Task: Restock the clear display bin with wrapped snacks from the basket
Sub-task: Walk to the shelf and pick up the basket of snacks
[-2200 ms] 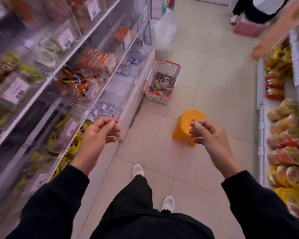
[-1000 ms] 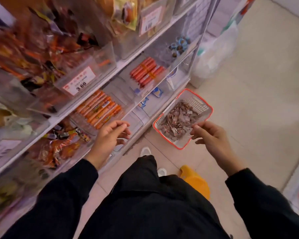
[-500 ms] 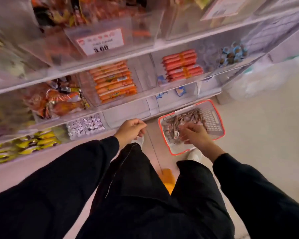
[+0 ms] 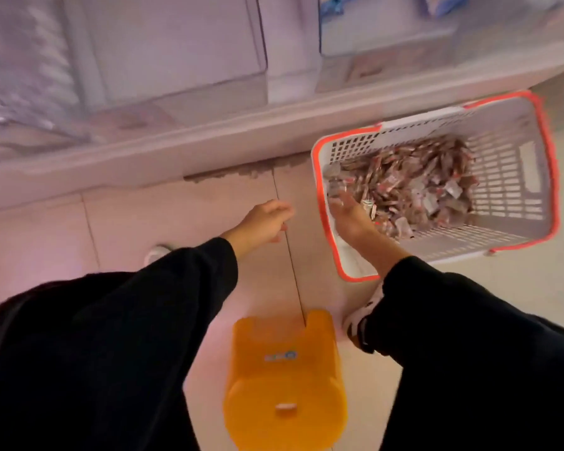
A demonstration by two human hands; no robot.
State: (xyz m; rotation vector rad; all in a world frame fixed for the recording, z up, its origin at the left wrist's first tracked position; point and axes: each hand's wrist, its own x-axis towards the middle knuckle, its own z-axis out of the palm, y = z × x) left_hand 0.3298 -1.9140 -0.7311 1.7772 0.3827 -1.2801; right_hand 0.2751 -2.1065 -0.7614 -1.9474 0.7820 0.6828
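Two black-sleeved arms filling the lower frame, reaching forward and down over a pale tiled floor [image 4: 137, 209]. Above them, blurred white shelving [image 4: 209, 135] carrying clear display bins [image 4: 183, 47]; the middle one looks nearly bare, probably the one awaiting stock, though too smeared to confirm. Set on the floor just beside the shelf base, a white slotted basket with an orange rim [image 4: 515, 190], likely parked there so each handful travels only a short way up to the bin. Between the legs, close to the body, an orange plastic stool [image 4: 284, 379], seemingly ready for sitting low at this bottom shelf. White shoes [image 4: 358, 320] planted either side of it.

Inside the basket, heaped toward its left and middle: wrapped snacks [image 4: 414, 187], many small packets in brownish-red wrappers with silvery glints, jumbled loose in no order. None yet in the bin, judging by this view.

Right hand [image 4: 352, 213] over the basket's near-left corner, fingers spread and relaxed, tips at the edge of the pile, gripping nothing clearly — apparently about to scoop. Left hand [image 4: 264, 222] hanging over the bare floor, well apart from the basket, fingers loosely curled and empty, perhaps held out for balance while crouching.
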